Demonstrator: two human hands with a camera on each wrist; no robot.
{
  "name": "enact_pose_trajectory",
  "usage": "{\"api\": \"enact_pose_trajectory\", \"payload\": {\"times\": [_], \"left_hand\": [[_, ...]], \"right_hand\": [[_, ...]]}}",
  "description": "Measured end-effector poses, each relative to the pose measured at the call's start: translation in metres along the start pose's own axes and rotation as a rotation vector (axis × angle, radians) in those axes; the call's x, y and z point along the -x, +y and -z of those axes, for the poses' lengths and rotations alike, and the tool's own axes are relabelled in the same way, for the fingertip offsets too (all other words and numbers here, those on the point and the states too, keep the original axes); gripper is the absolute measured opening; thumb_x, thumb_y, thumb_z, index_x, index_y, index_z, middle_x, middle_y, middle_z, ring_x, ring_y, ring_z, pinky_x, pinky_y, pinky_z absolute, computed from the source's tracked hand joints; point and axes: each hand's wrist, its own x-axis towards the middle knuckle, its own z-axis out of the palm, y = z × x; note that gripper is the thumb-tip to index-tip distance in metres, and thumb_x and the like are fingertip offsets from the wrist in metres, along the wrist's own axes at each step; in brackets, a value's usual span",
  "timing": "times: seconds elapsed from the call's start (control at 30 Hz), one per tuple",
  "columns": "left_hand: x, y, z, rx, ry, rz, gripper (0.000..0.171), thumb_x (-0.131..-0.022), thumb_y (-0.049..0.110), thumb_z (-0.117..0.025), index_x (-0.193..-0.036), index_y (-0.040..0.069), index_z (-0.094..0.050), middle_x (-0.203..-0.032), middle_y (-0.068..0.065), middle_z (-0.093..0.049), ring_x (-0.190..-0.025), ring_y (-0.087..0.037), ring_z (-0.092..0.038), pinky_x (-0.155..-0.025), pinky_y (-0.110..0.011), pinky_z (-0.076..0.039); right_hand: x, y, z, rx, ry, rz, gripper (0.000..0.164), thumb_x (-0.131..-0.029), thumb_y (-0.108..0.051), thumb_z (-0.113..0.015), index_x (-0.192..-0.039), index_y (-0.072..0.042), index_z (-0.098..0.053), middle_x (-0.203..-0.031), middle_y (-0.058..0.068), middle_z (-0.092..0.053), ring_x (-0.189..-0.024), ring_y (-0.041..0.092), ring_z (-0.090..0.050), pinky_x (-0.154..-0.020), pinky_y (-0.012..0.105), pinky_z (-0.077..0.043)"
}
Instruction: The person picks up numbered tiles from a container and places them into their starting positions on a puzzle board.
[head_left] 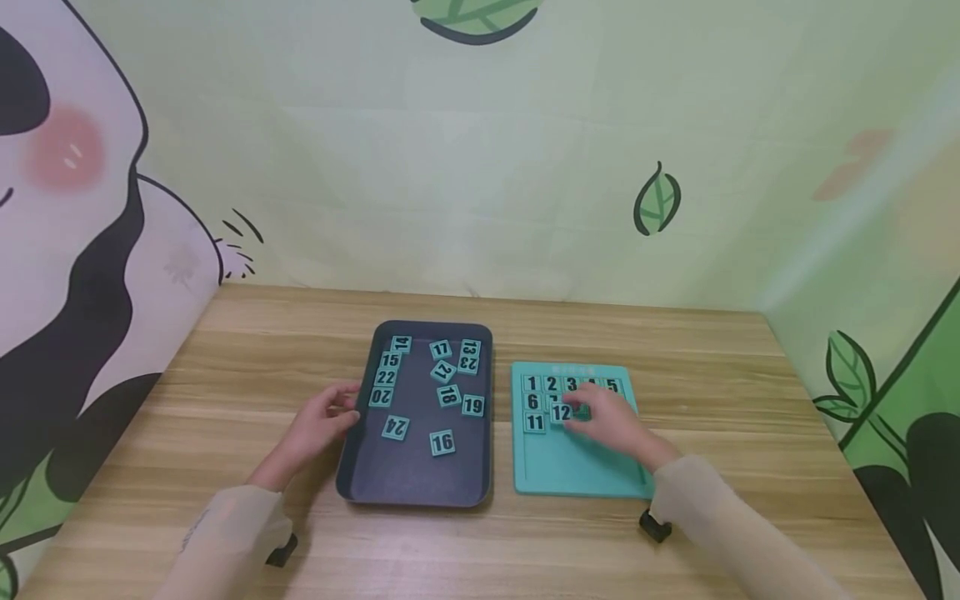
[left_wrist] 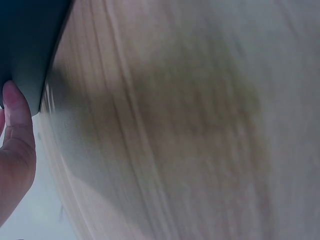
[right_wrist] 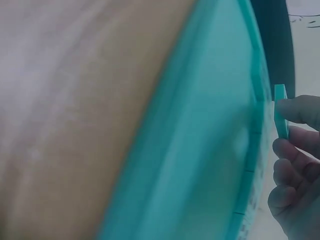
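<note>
From my end, the right hand [head_left: 611,425] pinches tile 12 [head_left: 561,413] between thumb and fingers, raised over the turquoise board [head_left: 577,467], just right of tile 11 [head_left: 534,423] by its left edge. The right wrist view shows that tile edge-on, apart from the board. Tiles 1 to 5 line the board's far edge, with 6 [head_left: 532,402] below 1; my own fingers cover part of the rows.

I have the left hand [head_left: 318,425] at the left edge of the dark tray [head_left: 420,479], thumb touching its outer wall; I can't fairly tell whether it pinches the rim. Inside, 15, 22 and 20 stack along the left edge, while 16 [head_left: 442,442] lies nearest the near edge. Both tray and board rest on the wooden table [head_left: 600,550].
</note>
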Motion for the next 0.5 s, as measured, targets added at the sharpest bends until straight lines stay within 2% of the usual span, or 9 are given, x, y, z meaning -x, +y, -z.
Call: {"api": "enact_pose_trajectory", "payload": {"times": [0.13,0.5], "left_hand": [[-0.001,-0.001,0.0,0.006,0.0,0.005,0.043,-0.086,0.005,-0.048,-0.128,0.004,-0.041,-0.107,-0.019,-0.048,-0.099,-0.031,-0.054,-0.074,-0.033,-0.052],[-0.001,-0.001,0.0,0.011,-0.004,0.002,0.043,-0.086,0.005,-0.049,-0.128,0.004,-0.041,-0.107,-0.019,-0.048,-0.097,-0.03,-0.053,-0.073,-0.032,-0.052]], "right_hand": [[0.003,0.001,-0.007,0.044,-0.015,0.008,0.035,-0.075,-0.025,-0.067,-0.106,-0.009,-0.062,-0.091,0.0,-0.059,-0.086,0.014,-0.055,-0.076,0.033,-0.048],[0.006,-0.005,-0.016,0.137,0.005,0.012,0.035,-0.075,-0.026,-0.067,-0.106,-0.008,-0.062,-0.092,0.002,-0.06,-0.084,0.015,-0.056,-0.075,0.031,-0.049]]}}
